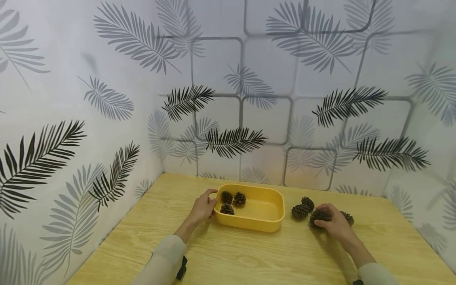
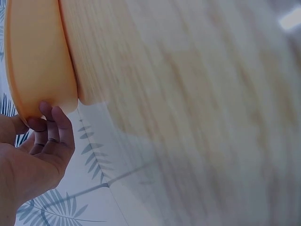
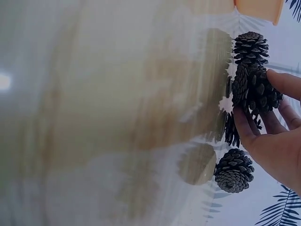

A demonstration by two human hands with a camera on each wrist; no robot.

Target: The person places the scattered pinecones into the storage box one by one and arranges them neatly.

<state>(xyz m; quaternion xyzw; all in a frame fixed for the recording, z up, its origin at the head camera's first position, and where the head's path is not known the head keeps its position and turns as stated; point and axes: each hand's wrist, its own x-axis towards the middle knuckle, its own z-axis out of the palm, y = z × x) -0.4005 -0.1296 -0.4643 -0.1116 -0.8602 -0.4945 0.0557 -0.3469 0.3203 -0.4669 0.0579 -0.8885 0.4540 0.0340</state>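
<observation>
Only the head view shows pinecones (image 1: 239, 199) inside the tray (image 1: 261, 208).

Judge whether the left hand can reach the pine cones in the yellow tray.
Probably yes: the left hand grips the yellow tray beside the pine cones, and nothing covers them from above.

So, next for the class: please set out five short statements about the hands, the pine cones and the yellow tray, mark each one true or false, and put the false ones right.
1. Three pine cones lie inside the yellow tray. True.
2. The left hand grips a pine cone. False: it holds the left end of the yellow tray.
3. The right hand grips a pine cone. True.
4. The pine cones inside the yellow tray are gathered at its right end. False: they sit at its left end.
5. The yellow tray stands on a wood-grain tabletop. True.
</observation>
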